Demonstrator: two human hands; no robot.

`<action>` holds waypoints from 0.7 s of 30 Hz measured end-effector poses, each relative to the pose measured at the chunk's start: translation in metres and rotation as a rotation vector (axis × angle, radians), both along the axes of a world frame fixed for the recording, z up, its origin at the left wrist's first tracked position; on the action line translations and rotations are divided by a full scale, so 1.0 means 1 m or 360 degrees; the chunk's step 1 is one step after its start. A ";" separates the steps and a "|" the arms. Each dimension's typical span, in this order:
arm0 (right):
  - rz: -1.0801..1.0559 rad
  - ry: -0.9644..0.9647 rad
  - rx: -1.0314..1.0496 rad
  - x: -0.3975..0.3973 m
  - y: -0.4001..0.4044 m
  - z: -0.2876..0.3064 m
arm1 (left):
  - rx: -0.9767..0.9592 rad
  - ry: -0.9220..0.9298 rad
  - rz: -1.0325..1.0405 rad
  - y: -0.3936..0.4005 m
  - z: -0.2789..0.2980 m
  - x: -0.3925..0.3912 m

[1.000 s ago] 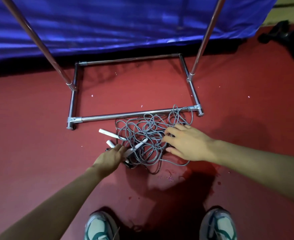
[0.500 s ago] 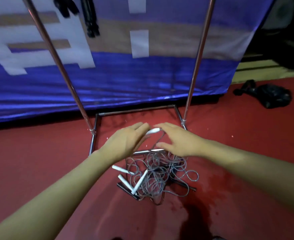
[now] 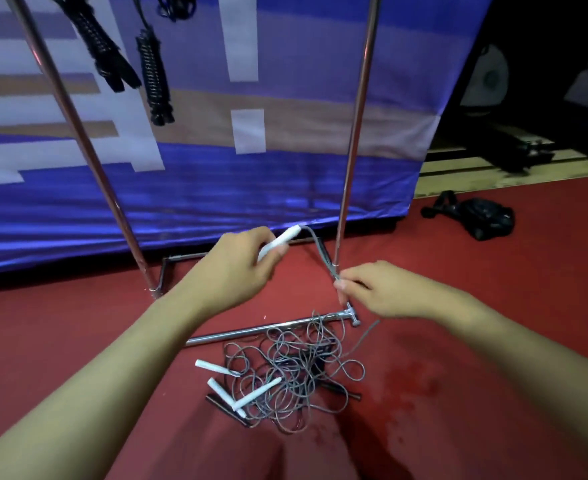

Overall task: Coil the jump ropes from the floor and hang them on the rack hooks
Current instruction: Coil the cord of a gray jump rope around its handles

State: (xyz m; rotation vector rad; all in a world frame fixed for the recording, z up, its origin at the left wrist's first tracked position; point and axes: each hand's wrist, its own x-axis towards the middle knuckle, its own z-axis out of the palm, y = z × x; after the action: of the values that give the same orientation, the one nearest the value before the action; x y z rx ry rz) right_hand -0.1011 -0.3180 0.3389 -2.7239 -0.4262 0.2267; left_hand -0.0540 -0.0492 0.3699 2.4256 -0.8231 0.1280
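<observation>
— Two hands up? Grip status.
— I see the left hand (image 3: 240, 268) clenched round a white handle (image 3: 278, 242); the right hand (image 3: 379, 289) pinches its grey cord (image 3: 323, 254).
— Remaining ropes?
— The tangled pile (image 3: 292, 372) lies on the floor at six o'clock of the rack base bar (image 3: 268, 329).

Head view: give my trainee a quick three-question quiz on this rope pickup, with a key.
1. True or false: the left hand holds a white handle.
2. What do the right hand's fingers pinch? A) grey cord B) rack post C) black handle
3. How many white handles lie in the pile on the floor?

Key: 1 true; 2 A; 3 three.
</observation>
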 end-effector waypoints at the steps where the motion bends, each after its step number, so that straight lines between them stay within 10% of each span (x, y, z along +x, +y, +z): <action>1: -0.0021 0.0088 0.0113 0.000 -0.006 -0.002 | -0.0064 0.0025 0.0015 0.006 0.000 0.001; 5: -0.0163 0.0076 0.0589 0.002 -0.025 -0.011 | -0.0009 -0.0024 0.0115 0.034 -0.014 0.008; 16: 0.0165 -0.0275 0.0127 -0.007 0.042 0.038 | 0.0567 -0.0498 -0.0212 -0.013 -0.018 -0.021; 21: 0.0113 0.0258 0.0374 -0.006 0.018 0.028 | 0.0493 -0.0446 0.0069 0.014 -0.011 0.007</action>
State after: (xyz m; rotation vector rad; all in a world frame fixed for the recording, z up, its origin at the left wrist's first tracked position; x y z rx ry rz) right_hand -0.1071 -0.2996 0.3671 -2.4421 -0.4717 0.3875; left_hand -0.0473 -0.0356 0.3591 2.7583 -0.9735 0.3904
